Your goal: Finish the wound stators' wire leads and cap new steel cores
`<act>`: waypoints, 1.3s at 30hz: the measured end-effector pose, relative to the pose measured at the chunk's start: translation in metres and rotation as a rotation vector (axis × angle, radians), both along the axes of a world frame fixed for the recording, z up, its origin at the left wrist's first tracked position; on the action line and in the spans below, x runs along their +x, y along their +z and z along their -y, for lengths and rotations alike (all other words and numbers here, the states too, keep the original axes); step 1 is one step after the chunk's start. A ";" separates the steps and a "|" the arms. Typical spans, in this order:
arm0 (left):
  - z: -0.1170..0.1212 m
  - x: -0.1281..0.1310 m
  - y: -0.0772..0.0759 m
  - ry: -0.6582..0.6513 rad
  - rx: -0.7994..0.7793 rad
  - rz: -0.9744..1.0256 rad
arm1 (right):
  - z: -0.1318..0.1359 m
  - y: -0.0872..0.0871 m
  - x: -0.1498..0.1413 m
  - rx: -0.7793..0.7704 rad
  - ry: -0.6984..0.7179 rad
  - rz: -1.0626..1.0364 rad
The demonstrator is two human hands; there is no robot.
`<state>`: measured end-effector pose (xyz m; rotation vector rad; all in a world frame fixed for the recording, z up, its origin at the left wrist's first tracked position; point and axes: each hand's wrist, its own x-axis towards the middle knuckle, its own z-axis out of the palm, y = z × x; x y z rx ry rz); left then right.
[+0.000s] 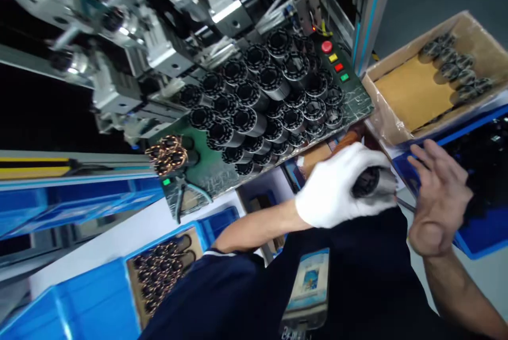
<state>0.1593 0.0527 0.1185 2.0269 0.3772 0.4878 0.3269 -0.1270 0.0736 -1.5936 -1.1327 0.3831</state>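
My left hand [337,186], in a white glove, is wrapped round a metal stator core [383,184] with a black slotted end. It is held in front of my chest, and the black end faces left. My bare right hand [442,192] is just to the right of it, apart from the core, with fingers spread and nothing in them. Several similar stator cores [248,121] stand in packed rows, partly stacked, on the green bench top [216,176] ahead of me.
Machine heads [159,38] overhang the bench's back. Copper-wound parts [166,155] and pliers [186,192] lie at its left end; push buttons [332,57] sit at its right. A carton [400,91] and a blue bin [484,239] of black pieces are to the right; another blue bin [99,297] is lower left.
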 end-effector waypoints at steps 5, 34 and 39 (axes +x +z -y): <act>-0.070 -0.024 0.029 0.335 0.630 -0.396 | 0.031 -0.024 0.061 -0.272 -0.250 0.128; -0.042 -0.008 0.007 0.299 0.766 -0.135 | 0.082 -0.152 0.160 -0.905 -0.128 0.009; 0.012 0.109 -0.033 -0.116 0.661 -0.152 | 0.070 -0.151 0.152 -0.860 -0.134 -0.120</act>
